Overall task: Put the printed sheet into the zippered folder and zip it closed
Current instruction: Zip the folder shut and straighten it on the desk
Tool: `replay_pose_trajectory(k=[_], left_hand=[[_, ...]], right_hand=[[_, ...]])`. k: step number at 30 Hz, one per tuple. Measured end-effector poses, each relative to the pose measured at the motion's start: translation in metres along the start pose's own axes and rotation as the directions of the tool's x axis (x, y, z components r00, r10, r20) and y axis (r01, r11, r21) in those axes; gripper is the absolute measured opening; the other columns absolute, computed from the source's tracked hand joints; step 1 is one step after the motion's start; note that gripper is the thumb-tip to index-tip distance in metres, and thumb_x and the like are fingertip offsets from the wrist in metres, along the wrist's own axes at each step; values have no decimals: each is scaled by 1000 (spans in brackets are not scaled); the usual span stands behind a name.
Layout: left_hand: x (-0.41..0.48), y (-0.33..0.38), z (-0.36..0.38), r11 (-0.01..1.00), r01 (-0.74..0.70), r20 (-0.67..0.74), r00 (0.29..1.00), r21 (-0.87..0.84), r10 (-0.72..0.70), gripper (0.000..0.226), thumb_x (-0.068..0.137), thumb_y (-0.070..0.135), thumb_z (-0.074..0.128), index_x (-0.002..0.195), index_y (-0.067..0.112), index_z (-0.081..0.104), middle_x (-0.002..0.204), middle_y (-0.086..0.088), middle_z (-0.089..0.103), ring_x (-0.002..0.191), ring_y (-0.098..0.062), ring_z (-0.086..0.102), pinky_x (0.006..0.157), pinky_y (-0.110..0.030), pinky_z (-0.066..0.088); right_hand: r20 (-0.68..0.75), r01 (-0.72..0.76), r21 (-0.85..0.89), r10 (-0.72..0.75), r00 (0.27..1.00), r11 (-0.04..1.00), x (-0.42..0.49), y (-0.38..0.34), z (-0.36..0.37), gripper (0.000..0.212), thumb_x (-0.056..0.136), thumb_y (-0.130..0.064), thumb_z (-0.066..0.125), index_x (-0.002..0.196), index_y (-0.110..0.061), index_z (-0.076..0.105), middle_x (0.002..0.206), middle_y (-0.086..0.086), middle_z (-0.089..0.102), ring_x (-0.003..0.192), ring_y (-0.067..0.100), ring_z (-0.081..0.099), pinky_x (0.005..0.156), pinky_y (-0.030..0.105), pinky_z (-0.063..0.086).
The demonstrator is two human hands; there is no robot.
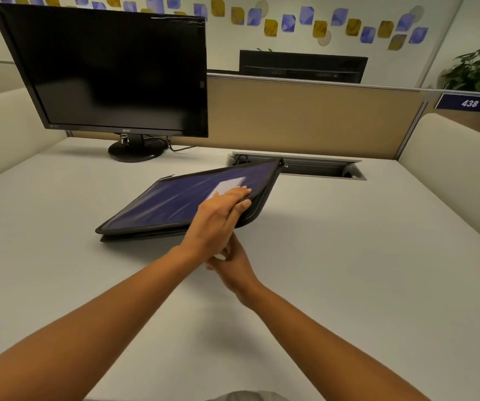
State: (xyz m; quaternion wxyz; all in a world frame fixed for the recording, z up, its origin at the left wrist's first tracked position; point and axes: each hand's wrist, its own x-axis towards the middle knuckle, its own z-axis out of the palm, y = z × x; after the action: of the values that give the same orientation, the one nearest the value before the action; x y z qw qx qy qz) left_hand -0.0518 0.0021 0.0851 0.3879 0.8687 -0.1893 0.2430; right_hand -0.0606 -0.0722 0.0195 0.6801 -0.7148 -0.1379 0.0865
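On pale desk (349, 256), left hand (218, 218) grips purple, black-edged zippered folder's (169, 201) half-raised cover.

A: Which markings are legible?
B: The word "acer" on the lower bezel of the monitor (108, 73), upper left of the frame, and the number "438" in white on a dark blue sign (469, 103) at the right edge.
A: And the folder's (175, 204) white label?
B: Unreadable.

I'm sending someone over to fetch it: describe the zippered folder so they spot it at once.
Find the black monitor on the pale desk. The zippered folder lies in front of it, to its right: flat, dark-edged, with a purple cover and a white label, its right side lifted by the left hand.
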Motion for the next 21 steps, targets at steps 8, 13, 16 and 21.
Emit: replay_pose_trajectory(k=[8, 13, 16, 21], left_hand=[[28, 34, 46, 996, 92, 60, 994, -1, -92, 41, 98, 23, 39, 136, 8, 41, 142, -12, 45, 136, -24, 34, 115, -44, 7], [33, 30, 57, 996, 58, 175, 982, 72, -70, 43, 98, 24, 39, 138, 10, 37, 146, -10, 38, 139, -22, 28, 115, -46, 9], [38, 26, 56, 998, 23, 210, 977, 55, -34, 40, 97, 26, 40, 136, 13, 43, 145, -7, 41, 138, -20, 31, 115, -46, 11], [50, -1, 28, 991, 135, 71, 988, -3, -135, 36, 95, 23, 47, 128, 12, 53, 132, -8, 56, 124, -21, 49, 108, -35, 30]], right_hand=[[-42, -54, 257, 67, 997, 965, 8, -1, -5, 44, 88, -31, 54, 121, -36, 25, 114, -20, 44, 106, 5, 43, 94, 27, 35], [-124, -7, 439, 68, 990, 898, 15, 0, -13, 35, 91, -24, 47, 123, -26, 32, 124, 3, 47, 113, 18, 47, 102, 37, 38], [-158, 51, 423, 18, 987, 905, 16, 2, -19, 29, 98, -14, 35, 126, -18, 38, 128, 8, 49, 109, 8, 51, 96, 27, 45], [-185, 84, 662, 54, 981, 745, 23, 2, -54, 33, 91, -10, 48, 124, -11, 49, 111, 12, 64, 100, 25, 64, 76, 37, 57]])
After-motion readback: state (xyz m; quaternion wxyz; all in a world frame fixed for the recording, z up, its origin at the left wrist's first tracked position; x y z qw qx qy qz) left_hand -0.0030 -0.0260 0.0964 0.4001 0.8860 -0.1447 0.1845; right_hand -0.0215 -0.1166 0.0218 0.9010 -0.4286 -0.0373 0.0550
